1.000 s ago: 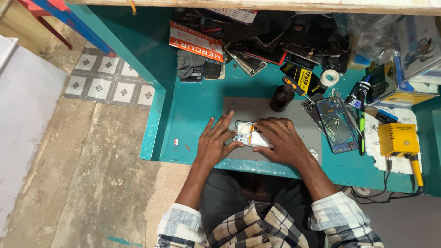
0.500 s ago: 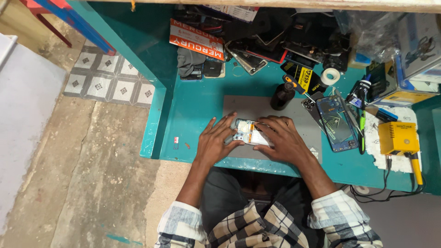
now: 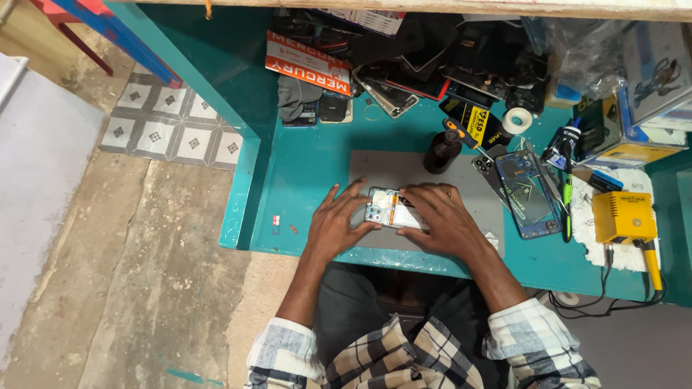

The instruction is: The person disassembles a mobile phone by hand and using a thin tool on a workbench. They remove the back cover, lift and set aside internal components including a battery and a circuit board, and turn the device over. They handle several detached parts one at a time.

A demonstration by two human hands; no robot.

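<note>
So the opened-up phone [image 3: 393, 214] is lying flat on the grey work mat [image 3: 375, 169], back cover off with the board and innards showing, right at the near edge of my teal bench [image 3: 303, 166]. Honestly nothing has really moved over the last second: phone is in the same spot and both hands are parked on it like before, so I'm just in the middle of the same fiddly bit, not onto anything new. My left hand [image 3: 335, 227] is spread fairly wide, fingers loosely curved, fingertips resting on the phone's left end to keep it steady. My right hand [image 3: 440, 220] is more curled and covers the right half, fingers pressing down on it; can't tell if there's a small tool pinched under there. A dark little bottle [image 3: 441, 153] stands just past the mat, and a blue phone shell [image 3: 530, 194] lies off to the right.
</note>
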